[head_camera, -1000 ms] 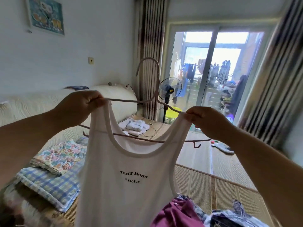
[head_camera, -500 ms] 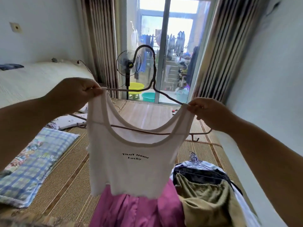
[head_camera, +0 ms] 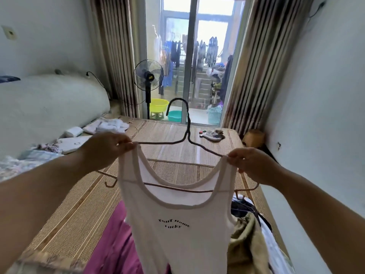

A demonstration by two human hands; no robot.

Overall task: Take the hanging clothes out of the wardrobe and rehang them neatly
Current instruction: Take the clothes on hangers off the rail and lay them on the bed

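The white printed tank top (head_camera: 177,244) is kept square on the thin dark wire hanger (head_camera: 167,143), probably for rehanging, straps pinched by left hand (head_camera: 106,149) and right hand (head_camera: 250,165).

Hands in view: two, the left hand (head_camera: 106,149) and the right hand (head_camera: 250,165).
Clothes hangers held up: one, the clothes hanger (head_camera: 188,133).
Tank tops: one, a white tank top (head_camera: 177,224).
Standing fans: one, the standing fan (head_camera: 148,76).
Basins: two, a yellow basin (head_camera: 159,105) and a teal basin (head_camera: 174,116).
Baskets: one, a pale blue basket (head_camera: 214,115).
Curtains: two, the left curtain (head_camera: 116,56) and the right curtain (head_camera: 254,66).
Wall sockets: one, the wall socket (head_camera: 9,33).
Garments in the near heap: two told apart, a magenta garment (head_camera: 114,244) and an olive garment (head_camera: 245,244); the others overlap and cannot be counted.
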